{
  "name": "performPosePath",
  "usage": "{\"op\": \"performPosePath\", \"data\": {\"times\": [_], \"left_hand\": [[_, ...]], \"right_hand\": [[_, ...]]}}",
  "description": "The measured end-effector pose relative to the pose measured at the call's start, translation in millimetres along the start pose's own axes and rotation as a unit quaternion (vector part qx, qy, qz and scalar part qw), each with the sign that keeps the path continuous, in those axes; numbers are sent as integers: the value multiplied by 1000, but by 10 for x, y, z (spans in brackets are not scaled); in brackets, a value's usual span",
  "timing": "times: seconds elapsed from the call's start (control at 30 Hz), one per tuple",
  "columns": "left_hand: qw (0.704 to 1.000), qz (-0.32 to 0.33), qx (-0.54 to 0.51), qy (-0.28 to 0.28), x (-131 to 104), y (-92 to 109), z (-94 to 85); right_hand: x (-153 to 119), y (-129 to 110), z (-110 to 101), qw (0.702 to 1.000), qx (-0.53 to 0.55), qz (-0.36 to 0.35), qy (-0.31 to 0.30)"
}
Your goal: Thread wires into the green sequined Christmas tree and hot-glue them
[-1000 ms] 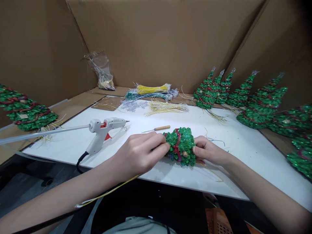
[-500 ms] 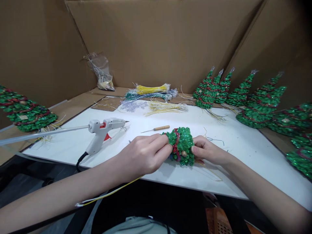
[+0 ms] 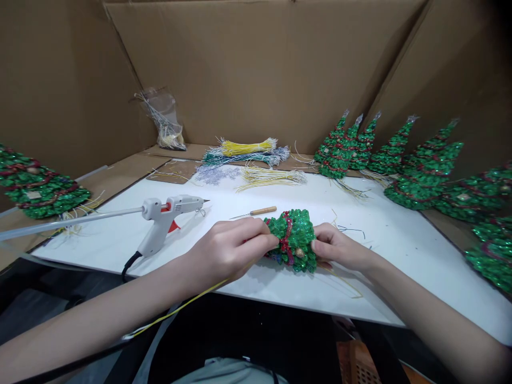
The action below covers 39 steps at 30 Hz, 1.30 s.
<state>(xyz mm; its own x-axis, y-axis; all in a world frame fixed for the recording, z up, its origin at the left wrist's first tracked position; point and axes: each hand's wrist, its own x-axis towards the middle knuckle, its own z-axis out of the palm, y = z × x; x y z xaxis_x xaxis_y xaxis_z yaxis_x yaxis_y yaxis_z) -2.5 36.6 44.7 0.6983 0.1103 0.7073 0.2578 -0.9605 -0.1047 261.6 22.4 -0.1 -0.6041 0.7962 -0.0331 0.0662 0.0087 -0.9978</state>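
Note:
A small green glittery Christmas tree (image 3: 299,234) with a red garland and a gold bauble lies on its side at the front of the white board. My right hand (image 3: 334,246) grips its wide base, thumb on the outside and other fingers partly hidden within or behind it. At the narrow end, my left hand (image 3: 234,248) is closed, its thumb and fingers pinched against the tree and covering the tip. From beneath that hand a yellow and white wire (image 3: 180,311) trails toward the left forearm. A wooden-handled awl (image 3: 263,210) lies just behind the tree.
A white glue gun (image 3: 160,224) with a long glue stick rests at left. Bundled yellow wires (image 3: 248,146) and loose yellow-white wires (image 3: 274,177) lie at the back. Several finished trees (image 3: 334,149) stand at right, another tree (image 3: 44,186) at left. A plastic bag (image 3: 164,120) leans in the corner.
My left hand has slid slightly left along the tree, baring more of its narrow part. My right hand stays on the base. The whole view has shifted a little.

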Motion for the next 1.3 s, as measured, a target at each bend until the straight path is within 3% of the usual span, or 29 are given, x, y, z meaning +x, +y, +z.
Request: {"op": "performPosePath", "data": {"times": [0.47, 0.83, 1.3], "left_hand": [[999, 0, 40, -10, 48, 9, -34], [993, 47, 100, -46, 57, 32, -57], [999, -21, 30, -35, 36, 42, -1]], "right_hand": [[1, 3, -15, 1000, 2, -11, -16], [9, -12, -7, 1000, 5, -14, -20], [-4, -6, -4, 1000, 15, -10, -18]]}}
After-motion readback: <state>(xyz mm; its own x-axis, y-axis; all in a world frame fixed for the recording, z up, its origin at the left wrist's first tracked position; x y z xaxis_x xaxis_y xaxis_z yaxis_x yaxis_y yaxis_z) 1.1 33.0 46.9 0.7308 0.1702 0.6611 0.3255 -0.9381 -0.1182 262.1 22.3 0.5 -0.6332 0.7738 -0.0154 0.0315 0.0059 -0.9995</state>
